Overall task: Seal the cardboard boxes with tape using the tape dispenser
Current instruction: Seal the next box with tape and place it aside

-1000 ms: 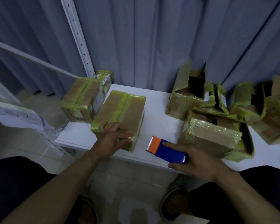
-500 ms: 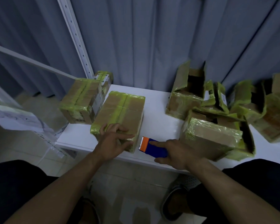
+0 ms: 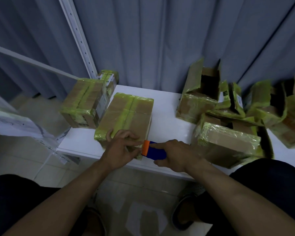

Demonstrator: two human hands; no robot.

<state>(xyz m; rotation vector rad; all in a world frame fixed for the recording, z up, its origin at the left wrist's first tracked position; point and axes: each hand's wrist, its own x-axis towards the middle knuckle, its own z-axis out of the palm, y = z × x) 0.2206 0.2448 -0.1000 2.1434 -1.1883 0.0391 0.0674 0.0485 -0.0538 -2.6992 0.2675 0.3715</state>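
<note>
We note a bare strip of white table (image 3: 169,120) running from the near edge back to the curtain (image 3: 160,40), between the taped box (image 3: 126,114) and the heap of open boxes (image 3: 228,138). Near end of the strip is blocked: the tape dispenser (image 3: 154,152) sits against the box corner, with the left hand (image 3: 121,149) and right hand (image 3: 177,155) crowding it. Near-left table corner is bare. A second taped box (image 3: 85,103) bars the left side by the shelf upright (image 3: 78,38); we cannot tell what it rests on.
</note>
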